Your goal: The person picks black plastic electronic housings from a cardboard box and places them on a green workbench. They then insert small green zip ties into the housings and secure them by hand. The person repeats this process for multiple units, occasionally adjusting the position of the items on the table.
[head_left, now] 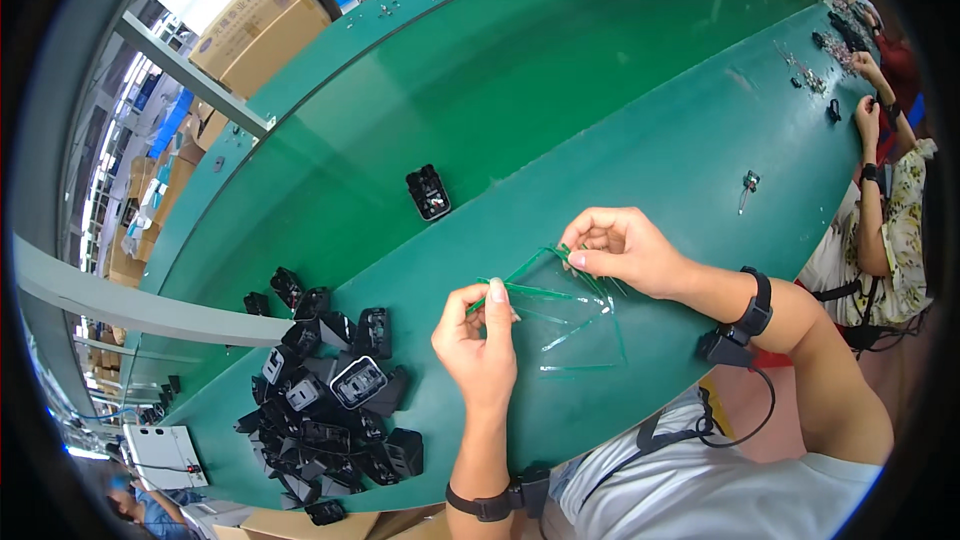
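Thin green strips (540, 291), partly see-through and glossy, stretch between my two hands above the green work table. My left hand (480, 345) pinches one end of them between thumb and fingers. Further right and a little farther off, my right hand (628, 254) is closed on a bunch of the same strips, several of which dangle from its fingertips. Below the hands, a loose green strip (577, 368) lies on the table near my body. Whether the strips are film or plastic ties I cannot tell.
Left of my left hand is a heap of black plastic housings (320, 430). A single black housing (428, 192) sits on the glossy green belt (520, 90) beyond. A small part with wires (749, 183) lies to the right. Co-workers' hands (868, 120) handle small parts at far right.
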